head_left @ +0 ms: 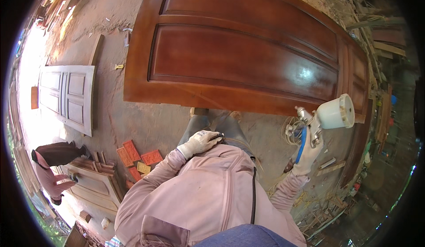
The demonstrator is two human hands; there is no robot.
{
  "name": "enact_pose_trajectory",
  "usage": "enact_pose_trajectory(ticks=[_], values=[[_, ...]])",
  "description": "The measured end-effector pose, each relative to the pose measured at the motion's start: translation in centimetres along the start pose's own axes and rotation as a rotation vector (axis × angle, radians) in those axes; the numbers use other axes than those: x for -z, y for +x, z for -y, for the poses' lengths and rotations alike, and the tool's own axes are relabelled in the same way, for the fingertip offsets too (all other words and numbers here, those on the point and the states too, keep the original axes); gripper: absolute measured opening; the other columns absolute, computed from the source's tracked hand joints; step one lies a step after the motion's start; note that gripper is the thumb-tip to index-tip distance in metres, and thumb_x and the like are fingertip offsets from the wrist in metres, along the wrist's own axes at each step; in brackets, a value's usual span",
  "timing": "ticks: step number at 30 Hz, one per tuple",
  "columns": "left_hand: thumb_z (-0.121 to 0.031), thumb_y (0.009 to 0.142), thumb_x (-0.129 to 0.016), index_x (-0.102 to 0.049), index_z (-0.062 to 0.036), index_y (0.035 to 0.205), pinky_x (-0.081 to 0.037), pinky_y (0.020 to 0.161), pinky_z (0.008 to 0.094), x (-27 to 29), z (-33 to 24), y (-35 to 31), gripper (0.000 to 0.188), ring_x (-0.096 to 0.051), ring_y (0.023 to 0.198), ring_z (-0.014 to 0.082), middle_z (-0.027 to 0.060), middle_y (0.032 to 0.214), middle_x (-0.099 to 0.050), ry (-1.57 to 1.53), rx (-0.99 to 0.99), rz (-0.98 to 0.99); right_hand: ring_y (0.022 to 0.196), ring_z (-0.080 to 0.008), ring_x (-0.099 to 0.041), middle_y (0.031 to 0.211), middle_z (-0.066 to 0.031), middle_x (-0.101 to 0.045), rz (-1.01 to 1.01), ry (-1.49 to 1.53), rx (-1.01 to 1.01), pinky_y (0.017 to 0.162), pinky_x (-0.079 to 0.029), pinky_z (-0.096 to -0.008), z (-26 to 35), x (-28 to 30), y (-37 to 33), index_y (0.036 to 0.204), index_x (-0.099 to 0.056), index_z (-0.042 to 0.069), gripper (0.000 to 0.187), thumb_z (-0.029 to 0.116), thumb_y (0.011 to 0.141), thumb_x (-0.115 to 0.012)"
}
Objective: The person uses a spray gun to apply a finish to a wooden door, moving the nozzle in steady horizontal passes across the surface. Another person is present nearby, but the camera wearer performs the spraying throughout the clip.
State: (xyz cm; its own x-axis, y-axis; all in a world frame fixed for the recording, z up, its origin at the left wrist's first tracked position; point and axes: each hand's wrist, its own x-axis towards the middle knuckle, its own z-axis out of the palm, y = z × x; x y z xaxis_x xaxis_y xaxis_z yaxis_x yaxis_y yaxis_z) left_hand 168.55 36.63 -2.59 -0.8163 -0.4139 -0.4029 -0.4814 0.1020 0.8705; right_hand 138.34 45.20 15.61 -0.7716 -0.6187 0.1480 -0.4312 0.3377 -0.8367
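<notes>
My right hand (309,153), in a pale work glove, is closed around the handle of a metal spray gun (314,129). A whitish paint cup (335,113) is fixed to the gun and tilts to the right; a blue strip runs along the handle. The gun is close to the near right edge of a large reddish-brown panelled wooden door (239,59), apart from its face. My left hand (200,143), also gloved, lies against the front of my pink jacket at the waist, with its fingers extended and dark at the tips. The door's surface looks glossy, with a bright reflection at right.
A grey panelled door (67,93) lies at the left. Several orange-red blocks (131,150) and a yellow one (143,167) are on the ground. Another person (49,176) works over a pale wooden panel (95,186) at lower left. Wood scraps (330,214) lie at lower right.
</notes>
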Motion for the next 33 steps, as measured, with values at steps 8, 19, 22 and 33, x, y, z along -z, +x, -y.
enact_pose_trajectory(ticks=[8, 19, 22, 33], values=[[-0.026, 0.097, -0.055, -0.061, 0.0016, 0.115, -0.051, 0.081, 0.0426, 1.4, -0.4, 0.3, 0.034, -0.064, 0.097, 0.0391, 0.0234, 0.103, -0.067, -0.156, 0.055, -0.146, 0.075, -0.0118, -0.066, 0.096, -0.0076, -0.070, 0.134, 0.385, -0.005, 0.063, -0.053, -0.0243, 3.4, -8.8, 9.9, 0.116, -0.063, -0.002, 0.024, 0.007, 0.095, -0.060], [-0.025, 0.096, -0.057, -0.062, 0.0016, 0.117, -0.051, 0.080, 0.0402, 2.8, -1.0, 0.6, 0.034, -0.066, 0.093, 0.0367, 0.0224, 0.102, -0.068, -0.228, 0.056, -0.104, 0.064, -0.0093, -0.063, 0.085, -0.0046, -0.071, -0.079, 0.079, 0.007, 0.058, -0.051, -0.0238, -2.9, -9.5, 23.5, 0.112, -0.066, -0.001, 0.027, 0.014, 0.090, -0.067], [-0.024, 0.095, -0.060, -0.062, 0.0029, 0.116, -0.052, 0.078, 0.0393, 2.4, -1.4, 1.4, 0.035, -0.067, 0.091, 0.0361, 0.0225, 0.100, -0.069, -0.148, 0.000, -0.108, 0.070, -0.0100, -0.065, 0.089, -0.0046, -0.072, -0.102, -0.068, 0.060, 0.064, -0.051, -0.0246, -2.9, -9.7, 24.2, 0.115, -0.065, -0.002, 0.034, 0.018, 0.088, -0.068], [-0.025, 0.095, -0.057, -0.065, -0.0003, 0.114, -0.052, 0.078, 0.0414, 1.8, -4.2, 4.4, 0.032, -0.065, 0.091, 0.0392, 0.0237, 0.097, -0.068, -0.197, 0.102, -0.147, 0.063, -0.0140, -0.065, 0.084, -0.0082, -0.069, 0.460, 0.515, -0.105, 0.056, -0.052, -0.0263, 1.6, -15.5, 27.1, 0.112, -0.064, -0.001, 0.023, 0.011, 0.093, -0.064]])
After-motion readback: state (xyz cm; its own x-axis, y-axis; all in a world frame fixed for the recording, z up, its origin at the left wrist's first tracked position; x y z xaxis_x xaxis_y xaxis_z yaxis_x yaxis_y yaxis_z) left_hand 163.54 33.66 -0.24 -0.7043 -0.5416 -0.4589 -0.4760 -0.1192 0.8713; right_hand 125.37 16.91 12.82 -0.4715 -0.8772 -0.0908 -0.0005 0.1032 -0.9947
